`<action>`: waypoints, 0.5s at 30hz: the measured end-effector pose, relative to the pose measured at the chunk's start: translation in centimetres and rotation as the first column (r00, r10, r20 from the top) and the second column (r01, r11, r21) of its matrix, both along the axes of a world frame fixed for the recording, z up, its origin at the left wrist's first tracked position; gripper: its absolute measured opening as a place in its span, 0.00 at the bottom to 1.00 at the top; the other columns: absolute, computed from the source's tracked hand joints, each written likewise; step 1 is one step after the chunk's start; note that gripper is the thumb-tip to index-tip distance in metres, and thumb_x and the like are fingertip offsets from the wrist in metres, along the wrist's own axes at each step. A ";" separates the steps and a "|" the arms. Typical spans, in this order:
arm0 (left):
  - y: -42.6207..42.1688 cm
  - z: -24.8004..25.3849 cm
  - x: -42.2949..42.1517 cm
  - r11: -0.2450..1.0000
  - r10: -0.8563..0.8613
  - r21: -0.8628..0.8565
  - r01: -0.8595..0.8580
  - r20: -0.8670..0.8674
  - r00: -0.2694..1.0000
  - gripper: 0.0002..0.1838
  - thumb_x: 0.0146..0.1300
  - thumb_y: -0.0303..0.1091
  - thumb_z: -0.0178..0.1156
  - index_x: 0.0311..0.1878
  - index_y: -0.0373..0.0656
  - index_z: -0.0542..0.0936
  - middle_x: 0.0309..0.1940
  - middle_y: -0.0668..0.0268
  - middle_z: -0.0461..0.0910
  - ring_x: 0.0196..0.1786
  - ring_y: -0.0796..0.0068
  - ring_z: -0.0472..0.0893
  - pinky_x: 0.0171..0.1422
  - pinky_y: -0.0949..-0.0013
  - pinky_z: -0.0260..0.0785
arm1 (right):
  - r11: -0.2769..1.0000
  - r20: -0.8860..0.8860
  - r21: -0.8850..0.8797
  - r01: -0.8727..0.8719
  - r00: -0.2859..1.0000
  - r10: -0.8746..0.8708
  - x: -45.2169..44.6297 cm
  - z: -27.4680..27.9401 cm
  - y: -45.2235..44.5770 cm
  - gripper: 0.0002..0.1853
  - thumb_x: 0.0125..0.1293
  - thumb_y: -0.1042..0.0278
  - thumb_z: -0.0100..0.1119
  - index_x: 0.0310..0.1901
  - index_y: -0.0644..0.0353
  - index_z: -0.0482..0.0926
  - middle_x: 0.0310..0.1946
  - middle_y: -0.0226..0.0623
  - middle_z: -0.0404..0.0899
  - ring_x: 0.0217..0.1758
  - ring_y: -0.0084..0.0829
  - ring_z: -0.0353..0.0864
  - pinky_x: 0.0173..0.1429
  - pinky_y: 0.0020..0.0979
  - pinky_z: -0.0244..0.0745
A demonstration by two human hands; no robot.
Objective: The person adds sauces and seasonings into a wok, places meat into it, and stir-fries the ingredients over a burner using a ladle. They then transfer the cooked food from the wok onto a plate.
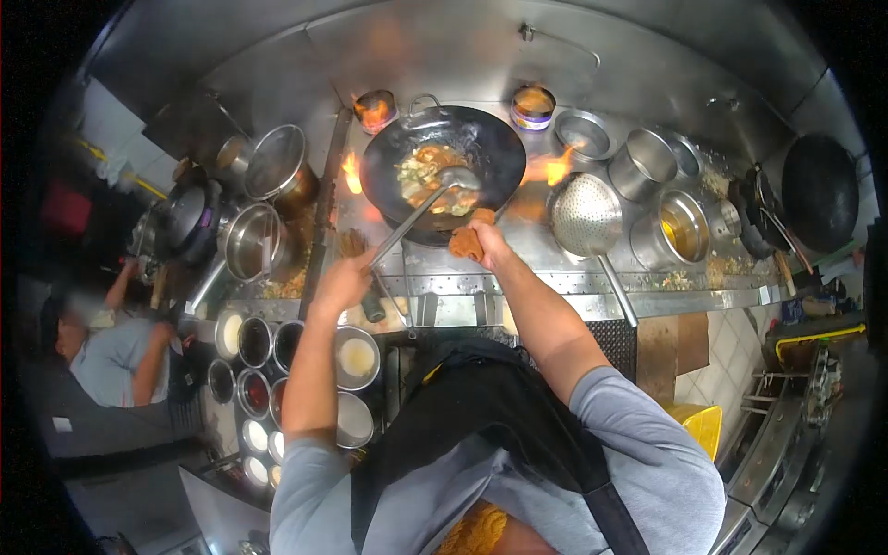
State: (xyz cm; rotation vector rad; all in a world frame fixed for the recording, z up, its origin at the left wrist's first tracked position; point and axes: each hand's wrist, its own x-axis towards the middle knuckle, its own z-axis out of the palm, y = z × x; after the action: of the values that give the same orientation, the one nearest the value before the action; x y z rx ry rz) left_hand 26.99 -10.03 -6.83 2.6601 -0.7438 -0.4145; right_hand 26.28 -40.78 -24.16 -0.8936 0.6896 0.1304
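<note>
Nearest the camera is your own black apron (481, 402), between your two sleeved arms. At the far left of the scene a person in a grey shirt (120, 361) stands apart from you. Right of them, metal pots (277, 162) stand by the stove, with a cluster of round containers (370, 377) on the near side. Your left hand (344, 282) has its fingers wrapped closed around the handle of a ladle (412, 222), whose bowl rests among the food (430, 171) in the black wok (495, 153), at the far centre. Flames (558, 170) show on both sides of it. Your right hand (497, 248) has its fingers closed on an orange-brown cloth (465, 243) at the wok's near rim; you cannot tell whether they grip the metal through it. Farther right are a perforated strainer (585, 215), a pot holding yellow liquid (650, 242) and another dark pan (820, 194).
</note>
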 end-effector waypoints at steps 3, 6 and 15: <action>2.4 1.8 -3.2 0.996 -0.046 0.078 0.033 0.176 0.983 0.29 0.63 0.31 0.57 0.69 0.58 0.73 0.37 0.44 0.82 0.44 0.41 0.81 0.50 0.49 0.74 | 0.998 0.011 0.064 0.015 1.000 -0.015 0.0 -0.2 0.1 0.12 0.65 0.63 0.52 0.44 0.60 0.78 0.35 0.37 0.86 0.30 0.35 0.86 0.17 0.34 0.73; 4.7 4.2 -6.1 0.997 0.017 0.078 -0.021 0.058 0.998 0.32 0.62 0.30 0.62 0.71 0.51 0.70 0.40 0.48 0.84 0.44 0.50 0.84 0.51 0.57 0.75 | 0.993 0.015 0.042 0.113 0.993 -0.113 -2.7 3.9 2.0 0.12 0.64 0.65 0.53 0.46 0.61 0.76 0.35 0.39 0.85 0.30 0.37 0.86 0.19 0.36 0.75; 2.3 -4.6 -7.5 0.968 0.077 -0.234 -0.095 -0.086 0.993 0.30 0.64 0.33 0.58 0.71 0.50 0.69 0.41 0.43 0.82 0.49 0.42 0.81 0.52 0.49 0.74 | 0.983 0.075 0.131 0.128 0.988 -0.138 -8.6 2.4 5.1 0.15 0.64 0.72 0.50 0.52 0.66 0.72 0.43 0.47 0.82 0.43 0.43 0.85 0.45 0.47 0.85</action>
State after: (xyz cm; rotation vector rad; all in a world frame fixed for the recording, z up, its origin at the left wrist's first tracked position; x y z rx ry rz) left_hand 19.50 -7.73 -11.40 2.4279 -0.6112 -0.3759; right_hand 17.67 -35.70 -21.76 -0.7253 0.6534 0.0166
